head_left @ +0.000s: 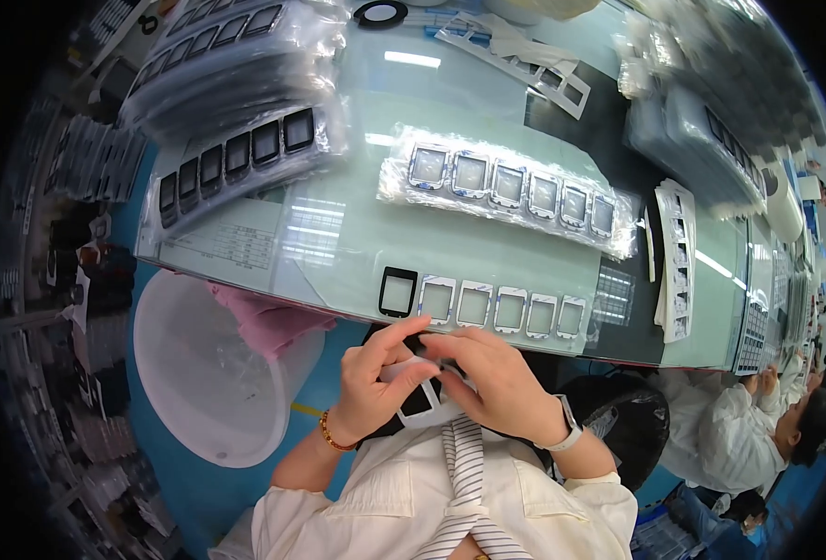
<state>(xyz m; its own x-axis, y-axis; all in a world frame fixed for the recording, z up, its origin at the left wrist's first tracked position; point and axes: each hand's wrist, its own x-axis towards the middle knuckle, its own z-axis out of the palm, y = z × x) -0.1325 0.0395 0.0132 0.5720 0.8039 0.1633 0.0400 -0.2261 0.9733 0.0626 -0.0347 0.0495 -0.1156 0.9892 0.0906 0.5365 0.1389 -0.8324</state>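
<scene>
Left hand [368, 381], right hand [508, 381] both pinch white windowed strip [432, 416] | just off near edge of worktop [348, 257] | likely light, thin, bendable, easily creased | best held by rims

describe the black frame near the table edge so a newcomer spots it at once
On the glass table, find the row of frames along the near edge. The black frame is its leftmost piece. Its border is black, unlike its white neighbours.

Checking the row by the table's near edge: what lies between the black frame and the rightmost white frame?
Four white frames lie side by side between the black frame and the rightmost white frame; the head view shows this.
</scene>
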